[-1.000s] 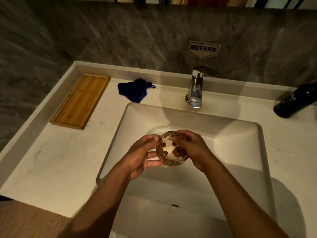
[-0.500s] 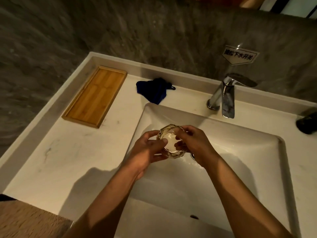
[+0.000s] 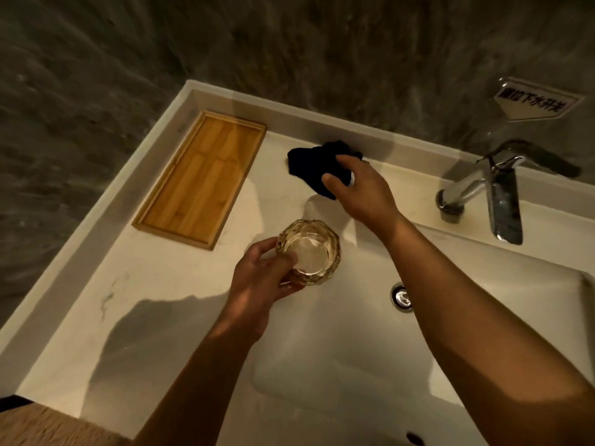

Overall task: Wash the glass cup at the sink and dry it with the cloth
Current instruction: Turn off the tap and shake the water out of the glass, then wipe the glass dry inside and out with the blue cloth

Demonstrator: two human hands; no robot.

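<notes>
A faceted clear glass cup [image 3: 310, 251] is held upright in my left hand [image 3: 262, 278], over the left edge of the white sink basin [image 3: 483, 317]. My fingers wrap its near side. My right hand [image 3: 360, 188] reaches to the back of the counter and lies on the dark blue cloth [image 3: 309, 164], thumb and fingers closing around its right part. The cloth still rests on the countertop. The chrome faucet [image 3: 497, 194] stands at the back right, with no water running from it.
A bamboo tray [image 3: 203, 178] lies on the white counter [image 3: 154, 300] at the back left. The drain [image 3: 401, 297] is in the basin's middle. A grey stone wall with a small sign [image 3: 536, 99] rises behind the counter.
My right hand left the cup and moved up to the cloth at the back. My left hand now holds the cup alone, shifted toward the basin's left edge. The view has swung left.
</notes>
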